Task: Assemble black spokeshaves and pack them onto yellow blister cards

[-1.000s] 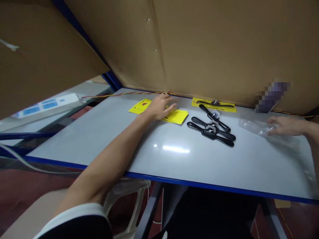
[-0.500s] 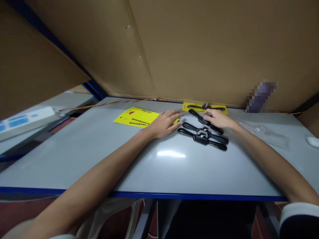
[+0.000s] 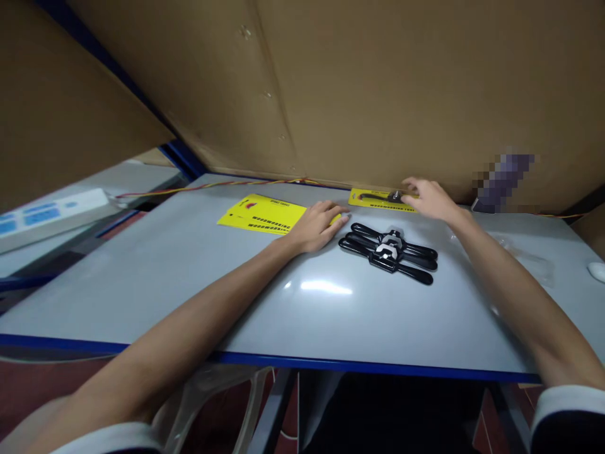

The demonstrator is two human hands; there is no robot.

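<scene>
My left hand (image 3: 321, 226) lies flat with its fingers stretched out on the right end of some overlapping yellow cards (image 3: 262, 214) printed "WOODWORKING". To its right, several black spokeshaves (image 3: 388, 252) with pale metal parts are bunched side by side on the table. Behind them, against the back panel, lies a yellow card bearing another black spokeshave (image 3: 373, 197). My right hand (image 3: 431, 198) is over the right end of that card, thumb and fingers apart; whether the fingertips touch it I cannot tell.
Crumpled clear plastic packaging (image 3: 532, 261) lies under and beyond my right forearm. A white object (image 3: 596, 271) sits at the right edge. A white power strip (image 3: 51, 217) is at the left, its twisted cable (image 3: 227, 184) running along the back. The blue table edge (image 3: 331, 364) is nearest me.
My right hand has let go of a black spokeshave, which now sits against the others, and has moved back and right to the carded one. My left hand stays on the yellow cards.
</scene>
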